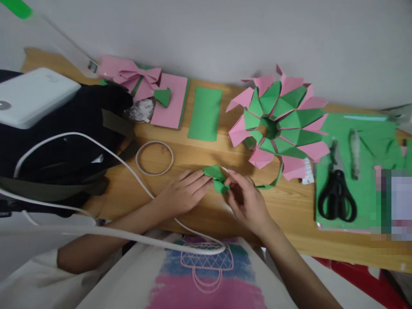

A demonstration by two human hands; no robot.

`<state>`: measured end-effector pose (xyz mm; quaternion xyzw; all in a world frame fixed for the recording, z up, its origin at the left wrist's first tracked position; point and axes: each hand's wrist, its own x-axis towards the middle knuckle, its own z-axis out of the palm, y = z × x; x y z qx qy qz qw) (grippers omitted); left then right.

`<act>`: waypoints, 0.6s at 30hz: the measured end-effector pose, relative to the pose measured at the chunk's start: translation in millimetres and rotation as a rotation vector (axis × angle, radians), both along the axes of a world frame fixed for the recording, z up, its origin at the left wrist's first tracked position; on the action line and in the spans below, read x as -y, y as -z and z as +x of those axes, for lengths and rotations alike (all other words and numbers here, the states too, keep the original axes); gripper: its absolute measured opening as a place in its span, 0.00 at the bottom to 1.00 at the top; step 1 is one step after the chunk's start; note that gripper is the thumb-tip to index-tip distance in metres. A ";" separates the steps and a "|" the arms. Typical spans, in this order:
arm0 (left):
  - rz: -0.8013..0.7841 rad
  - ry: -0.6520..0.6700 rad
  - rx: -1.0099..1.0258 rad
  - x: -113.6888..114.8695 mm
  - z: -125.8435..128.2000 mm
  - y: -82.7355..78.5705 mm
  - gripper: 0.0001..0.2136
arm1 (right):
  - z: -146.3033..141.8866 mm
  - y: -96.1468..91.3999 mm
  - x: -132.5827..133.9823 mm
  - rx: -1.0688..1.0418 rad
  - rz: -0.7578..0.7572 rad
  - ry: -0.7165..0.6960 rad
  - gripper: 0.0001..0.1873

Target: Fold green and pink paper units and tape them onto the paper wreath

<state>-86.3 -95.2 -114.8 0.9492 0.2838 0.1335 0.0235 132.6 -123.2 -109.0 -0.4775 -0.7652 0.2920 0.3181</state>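
The left hand (184, 191) and right hand (250, 199) pinch folded green paper (213, 171) between their fingers (197, 181); uneven pulling could tear it.

Dim light casts soft shadows on the table (289, 206); the lower right is pixelated.

**A Papercraft Corner, Probably in a Home**

A wooden surface (289, 214) against a plain pale wall (206, 43) serves as a small craft place. Indicators: a pink-and-green folded-paper model (292, 123), a small folded green piece (215, 172), a loose green sheet (205, 113), stacked pink paper (170, 116) and black-handled scissors (337, 184). A dark fabric bag (80, 111) bearing a white device (35, 96) suggests personal quarters.
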 end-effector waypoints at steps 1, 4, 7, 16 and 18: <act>0.009 0.002 0.002 0.1 0.1 -0.6 0.15 | 0.2 -0.3 0.3 -0.005 0.003 -0.005 0.36; 0.034 0.011 -0.001 0.3 0.5 -2.5 0.16 | 1.0 -0.4 1.2 -0.017 0.018 -0.011 0.36; 0.048 0.015 -0.005 0.8 0.5 -3.2 0.18 | 1.8 0.1 2.1 -0.015 0.027 -0.005 0.37; 0.050 0.014 0.001 0.9 1.3 -3.5 0.18 | 2.6 -0.3 3.1 0.000 0.010 -0.021 0.38; 0.050 0.011 0.005 0.6 1.6 -4.0 0.18 | 2.4 -0.2 2.3 0.030 0.012 -0.027 0.38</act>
